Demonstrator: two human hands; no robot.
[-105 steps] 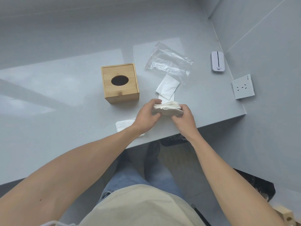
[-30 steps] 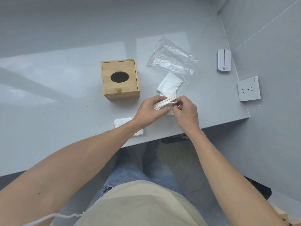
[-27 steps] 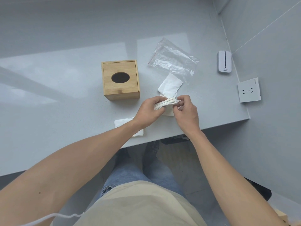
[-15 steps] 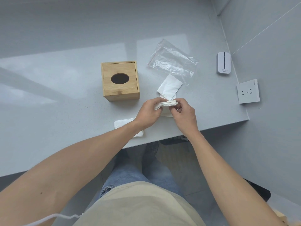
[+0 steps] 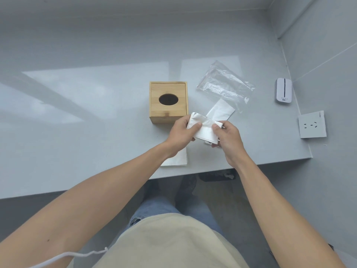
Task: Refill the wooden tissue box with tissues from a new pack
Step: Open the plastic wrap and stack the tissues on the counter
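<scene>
The wooden tissue box (image 5: 168,102) stands on the grey table (image 5: 77,122), its oval slot facing up and dark inside. Just in front of its right corner I hold a white stack of tissues (image 5: 204,129) tilted up toward me. My left hand (image 5: 182,132) grips its left end with the thumb on top, and my right hand (image 5: 227,135) grips its right end. The empty clear plastic pack (image 5: 225,85) lies behind and to the right of the box. A folded tissue (image 5: 220,112) lies flat beyond my hands. Another tissue (image 5: 176,159) lies under my left wrist.
A small white device (image 5: 283,90) lies near the table's right edge, by the grey wall. A white wall socket (image 5: 312,124) sits on that wall. The table's front edge (image 5: 193,174) runs just below my wrists, with my legs beneath it.
The tissue stack, held edge-on before, has turned so its broad face tilts toward me. Both hands keep hold of it and have shifted slightly toward the box.
</scene>
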